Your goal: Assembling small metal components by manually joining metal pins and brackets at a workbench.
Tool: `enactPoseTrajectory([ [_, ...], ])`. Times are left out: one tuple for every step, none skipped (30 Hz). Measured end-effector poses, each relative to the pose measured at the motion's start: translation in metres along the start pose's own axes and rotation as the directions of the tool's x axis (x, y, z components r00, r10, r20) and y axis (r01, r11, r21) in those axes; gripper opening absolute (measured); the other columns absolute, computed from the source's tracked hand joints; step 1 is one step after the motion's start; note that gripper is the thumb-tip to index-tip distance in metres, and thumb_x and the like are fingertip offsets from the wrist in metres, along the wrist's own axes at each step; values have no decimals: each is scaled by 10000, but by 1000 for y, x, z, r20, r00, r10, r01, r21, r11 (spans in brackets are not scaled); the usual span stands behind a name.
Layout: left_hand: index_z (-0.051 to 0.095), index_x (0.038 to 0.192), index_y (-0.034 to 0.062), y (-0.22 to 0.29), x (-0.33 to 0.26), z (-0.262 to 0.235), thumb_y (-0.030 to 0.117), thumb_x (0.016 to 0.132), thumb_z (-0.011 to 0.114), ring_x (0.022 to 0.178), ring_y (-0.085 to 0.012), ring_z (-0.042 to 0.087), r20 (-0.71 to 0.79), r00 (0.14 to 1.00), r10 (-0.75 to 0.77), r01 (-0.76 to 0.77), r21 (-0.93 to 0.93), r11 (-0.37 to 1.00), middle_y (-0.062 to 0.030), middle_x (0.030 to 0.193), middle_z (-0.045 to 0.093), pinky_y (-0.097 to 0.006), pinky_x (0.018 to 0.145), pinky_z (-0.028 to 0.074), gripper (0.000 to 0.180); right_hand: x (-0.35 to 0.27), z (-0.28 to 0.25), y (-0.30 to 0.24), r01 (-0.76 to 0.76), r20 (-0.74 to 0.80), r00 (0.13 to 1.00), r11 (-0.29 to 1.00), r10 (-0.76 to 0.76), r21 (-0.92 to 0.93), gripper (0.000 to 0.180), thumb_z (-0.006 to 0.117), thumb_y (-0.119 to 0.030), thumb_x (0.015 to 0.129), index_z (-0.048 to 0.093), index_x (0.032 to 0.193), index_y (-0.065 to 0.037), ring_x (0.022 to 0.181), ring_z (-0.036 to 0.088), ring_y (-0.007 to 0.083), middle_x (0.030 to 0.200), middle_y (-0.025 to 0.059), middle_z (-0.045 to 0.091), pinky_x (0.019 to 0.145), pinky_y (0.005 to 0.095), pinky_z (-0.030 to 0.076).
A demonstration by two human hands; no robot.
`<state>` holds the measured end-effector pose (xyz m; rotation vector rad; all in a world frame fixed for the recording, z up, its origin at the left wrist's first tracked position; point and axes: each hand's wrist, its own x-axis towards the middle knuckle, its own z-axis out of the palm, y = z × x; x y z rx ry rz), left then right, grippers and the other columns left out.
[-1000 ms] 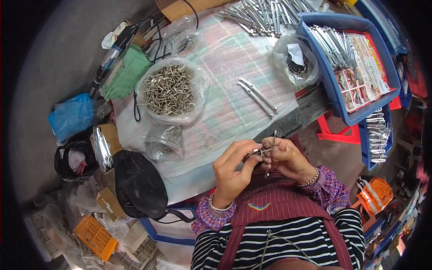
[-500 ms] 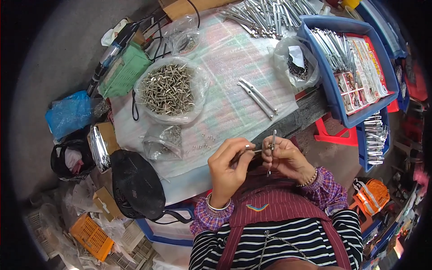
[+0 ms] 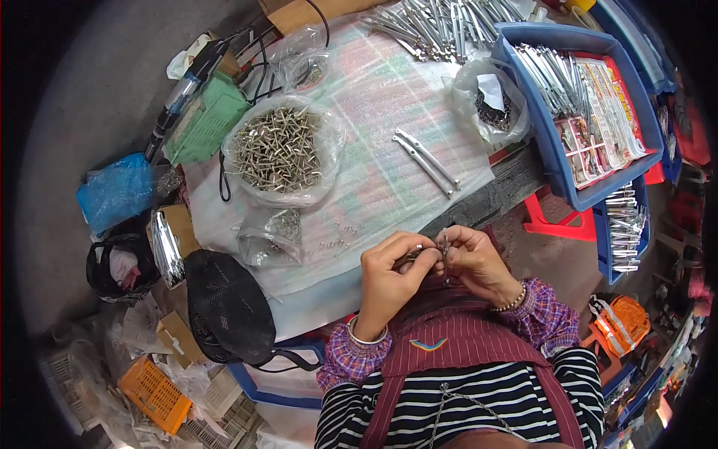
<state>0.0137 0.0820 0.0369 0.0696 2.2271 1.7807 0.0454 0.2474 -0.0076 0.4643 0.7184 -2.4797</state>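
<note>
My left hand [image 3: 390, 278] is closed, its thumb and fingertips pinching small metal pieces [image 3: 410, 256] that look like screws but are mostly covered. Against it, my right hand [image 3: 485, 268] grips a slim silver metal part [image 3: 446, 241] held upright. Both sets of fingertips meet at this part in front of the apron, just off the table's near edge. Beyond the hands, two silver metal bars [image 3: 426, 161] lie side by side on the padded sheet [image 3: 366, 97]. Some tiny loose fittings [image 3: 340, 236] are scattered to the left of them.
An open bag of long bolts [image 3: 277, 150] stands on the left, a smaller bag of fittings [image 3: 271, 233] nearer. At the right are a bag of dark screws [image 3: 493, 116] and a blue tray [image 3: 580, 196] with bars. More silver bars [image 3: 449, 30] are heaped at the back.
My left hand has moved right, up to the right hand, so their fingertips now meet. The slim metal part has shifted slightly left and is more covered by fingers.
</note>
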Motion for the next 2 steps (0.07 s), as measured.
enactPoseTrajectory([
  [654, 805, -10, -1, 0, 0, 6, 759, 649, 689, -113, 593, 28, 998, -48, 50, -67, 997, -65, 767, 628, -208, 591, 443, 50, 0, -3, 0, -3, 16, 1000, 1000, 4, -26, 222, 618, -54, 842, 557, 1052, -13, 787, 618, 164, 913, 73, 610, 715, 280, 521],
  [658, 823, -3, -3, 0, 1, 17, 777, 642, 692, -116, 607, 60, 994, -94, 101, -132, 986, -62, 768, 629, -204, 586, 449, 53, 0, -6, 1, -6, 30, 1000, 999, 8, -52, 239, 620, -60, 842, 551, 1066, -14, 795, 625, 179, 921, 81, 611, 709, 278, 523],
])
